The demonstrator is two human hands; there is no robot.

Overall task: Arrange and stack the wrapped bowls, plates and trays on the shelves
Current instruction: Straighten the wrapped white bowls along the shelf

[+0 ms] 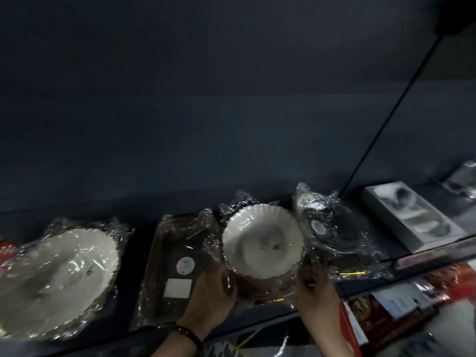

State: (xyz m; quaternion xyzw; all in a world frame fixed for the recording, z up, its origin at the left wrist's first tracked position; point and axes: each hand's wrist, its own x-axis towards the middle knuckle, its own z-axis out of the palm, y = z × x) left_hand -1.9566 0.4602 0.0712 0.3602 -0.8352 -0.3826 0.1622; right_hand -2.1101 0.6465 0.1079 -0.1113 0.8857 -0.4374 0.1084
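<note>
While gripped at 8 o'clock by the left hand (211,292) and at 4 o'clock by the right hand (317,292), fingers of both curled round its film-covered rim, held near the shelf's (130,274) front edge: wrapped fluted bowl (262,240). Just beside at 9 o'clock, wrapped brown tray (177,261); at 3 o'clock, wrapped dark bowl (332,233).

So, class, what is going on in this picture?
A person holds a wrapped white bowl from both sides, left hand and right hand, at the front of a dark shelf. A brown wrapped tray lies just left of it, a large wrapped white plate further left, and a dark wrapped dish on its right.
</note>
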